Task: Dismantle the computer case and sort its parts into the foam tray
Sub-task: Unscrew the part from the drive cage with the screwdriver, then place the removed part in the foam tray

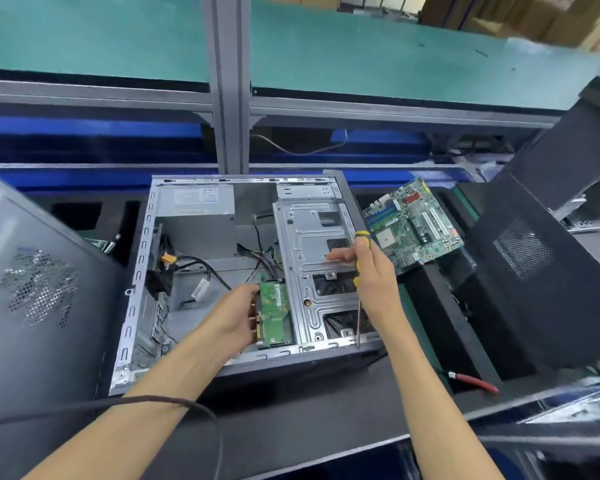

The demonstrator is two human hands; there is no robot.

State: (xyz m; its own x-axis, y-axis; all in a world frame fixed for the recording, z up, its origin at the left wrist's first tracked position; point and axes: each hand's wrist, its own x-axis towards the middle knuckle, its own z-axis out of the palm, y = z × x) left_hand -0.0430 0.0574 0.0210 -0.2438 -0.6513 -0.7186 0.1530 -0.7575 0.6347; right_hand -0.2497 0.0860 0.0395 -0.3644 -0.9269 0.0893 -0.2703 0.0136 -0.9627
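Grey perforated metal fills the far left: a side panel [39, 289] leaning against the black foam tray [426, 306], whose dark cut-outs show behind it. Just right of the panel lies the computer case [136, 271], open side up on the tray. A silver power supply [198, 209] sits in its far left corner, and black cables [205, 268] trail across the bare floor of the case, one with an orange plug.

Near the front edge of the case the left hand [236, 323] has its fingers curled round the edge of a hard drive [274, 313], green circuit board facing up, which sits against the left side of a silver drive cage [312, 271].

Over that cage the right hand [371, 271] grips a screwdriver [359, 289] with a yellow and black handle, thumb on the top of the handle and forefinger stretched out to the left; the shaft points down toward the front rim of the case.

Right of the case a green motherboard [413, 226] rests tilted in the tray. A second dark side panel [534, 271] leans at the far right, and red-handled pliers [471, 381] lie on the tray in front of it.
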